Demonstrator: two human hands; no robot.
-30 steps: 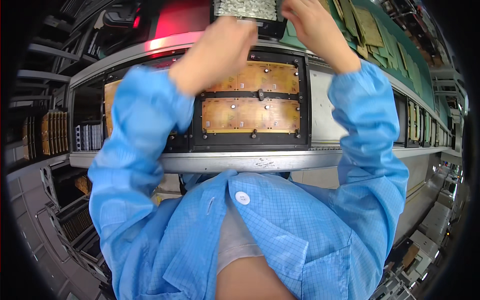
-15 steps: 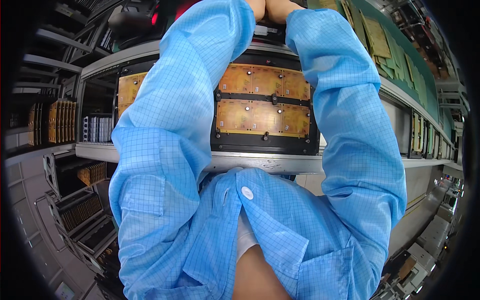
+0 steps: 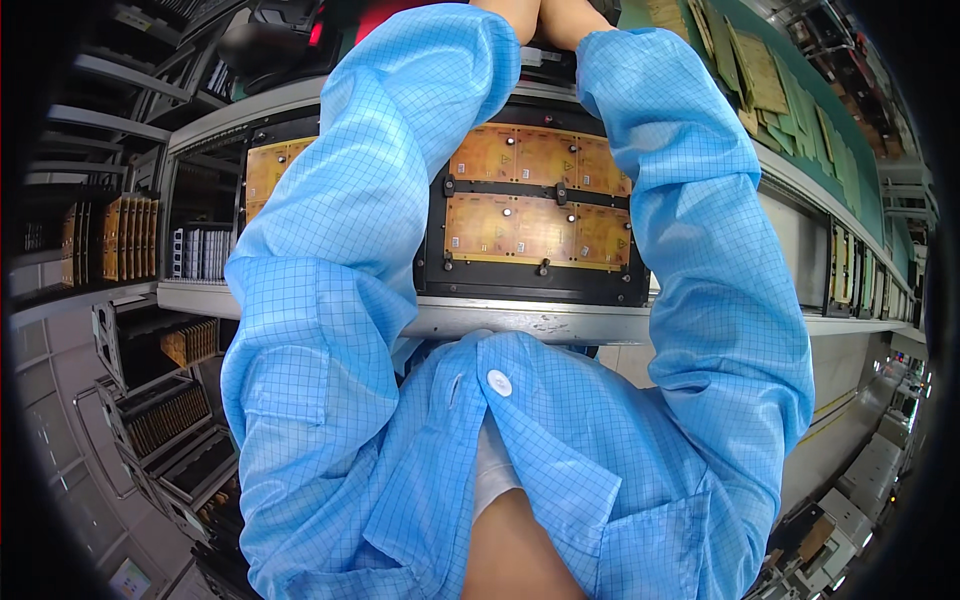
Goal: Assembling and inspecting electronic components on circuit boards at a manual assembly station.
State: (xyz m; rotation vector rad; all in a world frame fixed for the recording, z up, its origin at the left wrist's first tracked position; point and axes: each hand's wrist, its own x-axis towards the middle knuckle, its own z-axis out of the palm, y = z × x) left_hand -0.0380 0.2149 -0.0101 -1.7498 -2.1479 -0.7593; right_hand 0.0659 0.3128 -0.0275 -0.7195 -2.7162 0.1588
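Both my arms, in blue checked sleeves, reach to the top edge of the view. Of my left hand (image 3: 513, 18) and my right hand (image 3: 572, 22) only the parts near the wrists show, close beside each other. Their fingers lie beyond the picture's edge, so what they hold or touch is hidden. Between my forearms lies a black frame (image 3: 530, 284) bearing amber circuit board panels (image 3: 535, 225) in two rows, with small black clamps. Another amber panel (image 3: 268, 172) shows left of my left sleeve, which partly covers it.
A silver rail (image 3: 480, 320) runs along the near side of the frame. Racks of upright boards (image 3: 128, 238) stand at the left, with more slotted racks (image 3: 165, 420) below. At the upper right, greenish and tan boards (image 3: 760, 75) lie on a green surface (image 3: 850, 130).
The frame with the amber panels sits slightly farther right in view, and the surroundings shift slightly too. My wrists have moved slightly, with a narrow gap now showing between them.
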